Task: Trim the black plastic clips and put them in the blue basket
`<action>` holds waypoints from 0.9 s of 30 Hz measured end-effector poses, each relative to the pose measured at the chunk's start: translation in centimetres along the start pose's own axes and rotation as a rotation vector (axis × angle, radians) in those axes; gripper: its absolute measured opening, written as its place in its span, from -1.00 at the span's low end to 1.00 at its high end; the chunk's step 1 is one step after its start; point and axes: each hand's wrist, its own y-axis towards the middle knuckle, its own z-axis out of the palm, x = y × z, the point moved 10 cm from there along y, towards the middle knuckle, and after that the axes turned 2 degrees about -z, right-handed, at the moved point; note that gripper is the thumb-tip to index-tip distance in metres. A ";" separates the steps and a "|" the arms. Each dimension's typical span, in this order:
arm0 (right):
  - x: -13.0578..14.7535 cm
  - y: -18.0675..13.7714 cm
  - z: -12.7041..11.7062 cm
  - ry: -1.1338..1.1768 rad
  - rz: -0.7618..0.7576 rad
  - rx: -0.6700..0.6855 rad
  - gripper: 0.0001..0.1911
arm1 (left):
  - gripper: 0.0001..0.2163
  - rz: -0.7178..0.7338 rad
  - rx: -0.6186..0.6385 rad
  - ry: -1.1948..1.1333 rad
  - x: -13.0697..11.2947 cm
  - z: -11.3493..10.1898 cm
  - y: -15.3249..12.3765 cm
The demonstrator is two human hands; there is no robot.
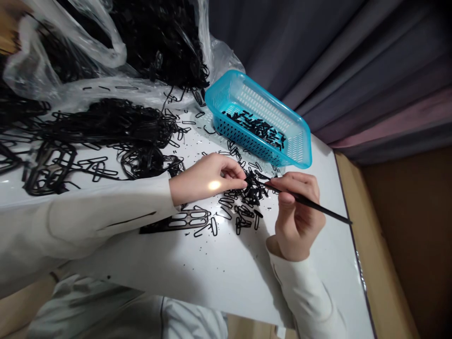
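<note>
My left hand (208, 181) rests on the white table (219, 273) with fingers pinched on a small black plastic piece at the edge of a little heap of black loops (249, 200). My right hand (298, 212) is closed around a thin black rod-like tool (318, 207), held like a pen, its tip pointing into the same heap. Both hands almost meet over the heap. A flat black frame of joined pieces (183, 220) lies just below my left wrist.
A blue slotted basket (296, 141) holding several black pieces stands behind the hands. Tangled black plastic frames (106, 127) cover the left of the table. A clear plastic bag (70, 52) full of black parts sits at the back left. Grey curtains hang at right.
</note>
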 end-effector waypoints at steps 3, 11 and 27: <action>-0.1 -0.1 0.3 -0.016 0.000 0.026 -0.83 | -0.93 0.009 0.003 0.015 -0.1 0.0 0.0; -0.3 0.1 0.6 0.013 -0.018 0.033 -0.85 | -0.90 0.044 -0.012 0.109 0.0 -0.2 -0.1; 2.9 -0.7 0.1 -0.090 -0.238 -0.060 -0.83 | -0.85 -0.056 -0.145 0.303 0.3 -1.8 0.2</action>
